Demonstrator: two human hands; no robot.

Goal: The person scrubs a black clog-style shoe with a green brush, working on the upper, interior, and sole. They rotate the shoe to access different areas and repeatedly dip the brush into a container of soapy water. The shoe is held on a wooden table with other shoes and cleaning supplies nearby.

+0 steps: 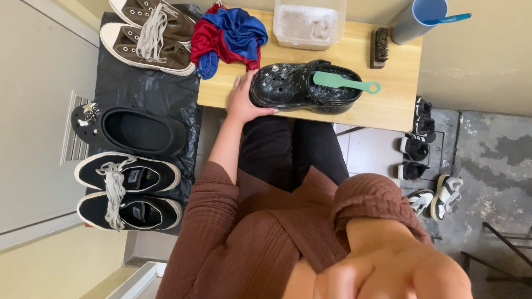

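The black clog (302, 87) sits wet and soap-flecked on the wooden table (388, 105), so washing looks under way; the left hand (242, 99) rests open, fingers flat against its heel. Just right of those fingers a green brush (343, 82) lies across it, while the right hand (382, 271) is a close blur, its grip unreadable.

The black clog (302, 88) you are steadying is glossy and wet, dotted with small white soap flecks and stud-like charms on its toe. It lies on its sole on the near edge of the wooden table, toe to your left, heel strap folded over the opening, a green-handled brush resting across it.
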